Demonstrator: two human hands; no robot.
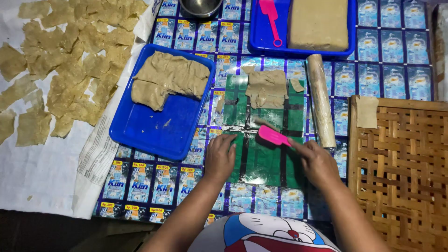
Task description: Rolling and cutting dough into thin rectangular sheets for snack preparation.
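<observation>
Palm-down, left hand [219, 156] lies flat, fingers spread on green mat [261, 163]; right hand [317, 161] grips pink scraper [273, 136]

The work surface is covered by a mat [401, 42] of blue printed sachet wrappers joined edge to edge. To the left lies a white sheet [42, 172] with newspaper [95, 158] tucked along its edge, just beside the mat. A woven bamboo tray [406, 177] sits at the right, overlapping the mat's edge. Below the sheet, the floor [60, 231] is dark and dim. Light falls from above, glaring off the glossy wrappers.
</observation>
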